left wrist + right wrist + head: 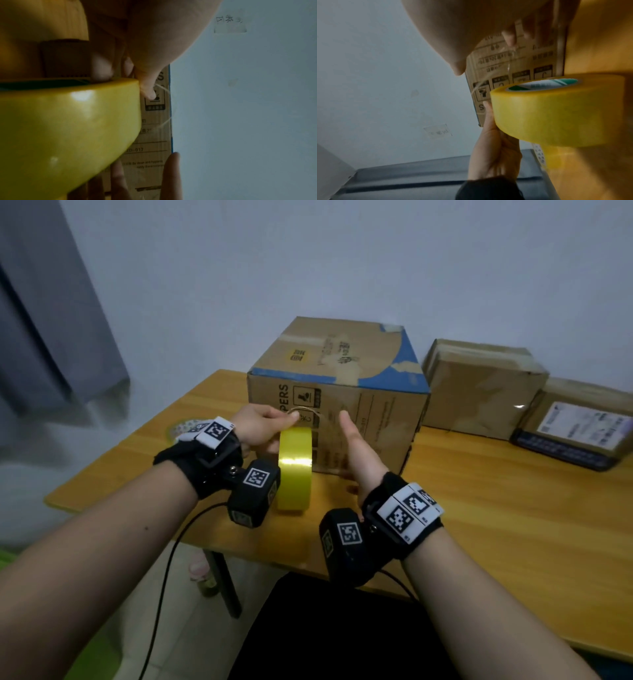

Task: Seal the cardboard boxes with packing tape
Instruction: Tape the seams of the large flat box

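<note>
A yellow tape roll [294, 470] stands on edge on the wooden table [479, 491], just in front of the large printed cardboard box [342, 361]. My left hand [267, 429] grips the roll's top, thumb over the rim and fingers in the core [101, 70]. A thin clear strip [308, 411] curls off the roll toward my right hand [352, 446]. That hand is beside the roll with thumb up and fingers straight toward the box face [522, 60]. Its fingertips [509, 37] meet the strip's end; whether it sticks there is unclear.
Two smaller taped boxes [479, 385] [579, 422] sit right of the large one, by the wall. Another tape roll [180, 428] lies behind my left wrist. A grey curtain [51, 302] hangs at left. A bottle [202, 573] stands under the table.
</note>
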